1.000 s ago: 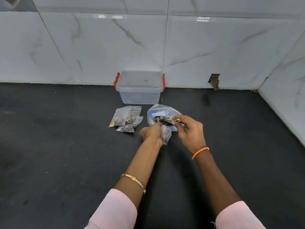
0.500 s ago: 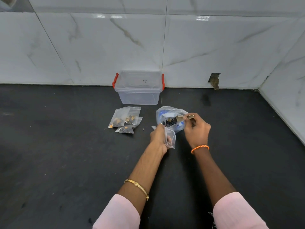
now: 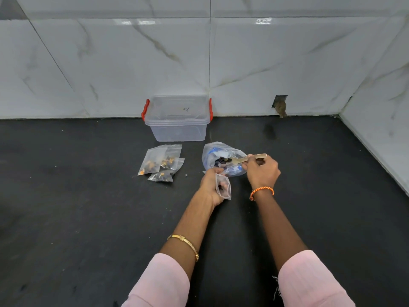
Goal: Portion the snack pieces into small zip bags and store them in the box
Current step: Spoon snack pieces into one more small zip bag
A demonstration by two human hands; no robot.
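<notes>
The clear plastic box [image 3: 178, 120], lid on and red latches at both ends, stands on the dark bench [image 3: 77, 207] against the marble-tiled wall [image 3: 132, 58]. It serves as the landmark here. In front of the box and slightly to its right lies the large bag of snack pieces [image 3: 218, 151], crumpled, clear with blue print, dark pieces showing at its mouth. The right hand [image 3: 262, 172] is at that bag's right side; its grip is clamped on the handle of a pale wooden spoon [image 3: 249, 158], whose bowl end reaches into the bag among the dark pieces. Nearer the person than the big bag, the left hand [image 3: 211, 185] has its grip pinched on a small zip bag [image 3: 224, 187], held up off the bench just beside the large bag; whether it holds any pieces I cannot tell. In front of the box and slightly to its left, three filled zip bags [image 3: 162, 162] lie overlapping on the bench, with orange and dark pieces inside. A small crumb [image 3: 186, 175] lies between those bags and the left hand.
</notes>
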